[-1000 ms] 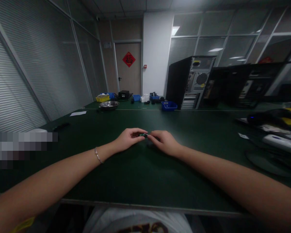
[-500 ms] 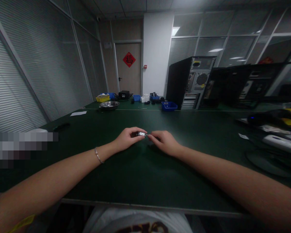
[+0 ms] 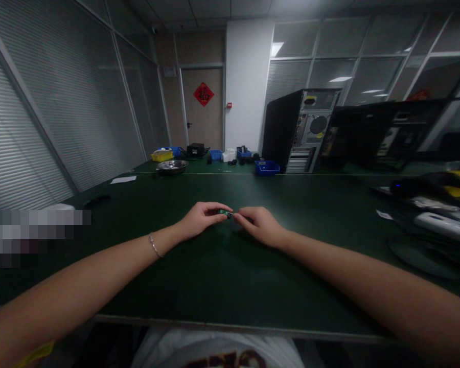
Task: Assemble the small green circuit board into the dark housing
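Just above the middle of the green tabletop, my left hand [image 3: 201, 220] pinches a small electronic part [image 3: 226, 213] between thumb and fingers. The part shows a green face, like a bit of circuit board; its left end is hidden by my fingers. My right hand [image 3: 261, 224] is closed, thumb and forefinger pinched at the thin right end of the same part. The fingertips of both hands almost meet there. Details of the part are too small to make out.
Across the back of the table [image 3: 199, 286] stand a steel dish [image 3: 171, 166], a yellow tray [image 3: 162, 155], a blue bin [image 3: 267, 167] and a black computer tower [image 3: 301, 130]. A white device [image 3: 442, 225] and cables lie at the right. White paper [image 3: 123, 179] lies at left.
The part in my fingers has turned: a white and silver face showed before, a green one shows now. Both hands have stayed in nearly the same place.
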`<state>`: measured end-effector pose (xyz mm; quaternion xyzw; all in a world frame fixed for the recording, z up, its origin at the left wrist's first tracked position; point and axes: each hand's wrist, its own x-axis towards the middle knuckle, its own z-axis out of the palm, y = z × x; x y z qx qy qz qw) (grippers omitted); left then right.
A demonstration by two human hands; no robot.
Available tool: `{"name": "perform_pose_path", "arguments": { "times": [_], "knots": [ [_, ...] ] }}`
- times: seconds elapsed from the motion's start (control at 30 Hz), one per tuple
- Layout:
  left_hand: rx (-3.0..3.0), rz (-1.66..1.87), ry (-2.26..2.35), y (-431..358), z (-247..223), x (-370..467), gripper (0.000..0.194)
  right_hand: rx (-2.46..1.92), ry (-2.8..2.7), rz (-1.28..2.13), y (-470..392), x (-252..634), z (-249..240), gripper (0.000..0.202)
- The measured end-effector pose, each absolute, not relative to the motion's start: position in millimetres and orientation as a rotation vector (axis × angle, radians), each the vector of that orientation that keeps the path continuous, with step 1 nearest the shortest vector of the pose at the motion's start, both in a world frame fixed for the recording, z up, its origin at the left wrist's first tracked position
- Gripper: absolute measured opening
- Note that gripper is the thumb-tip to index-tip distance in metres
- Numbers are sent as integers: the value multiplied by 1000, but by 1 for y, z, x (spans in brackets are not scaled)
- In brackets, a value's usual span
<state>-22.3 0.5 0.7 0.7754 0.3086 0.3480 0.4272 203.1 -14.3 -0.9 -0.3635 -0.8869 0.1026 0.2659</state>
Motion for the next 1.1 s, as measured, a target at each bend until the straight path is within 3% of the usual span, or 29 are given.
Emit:
{"name": "perform_pose_path", "arguments": {
  "times": [1.1],
  "knots": [
    [1855,833,788,1,0,-22,31,-884,-2444,312,-16,203,2,33]
  ]
}}
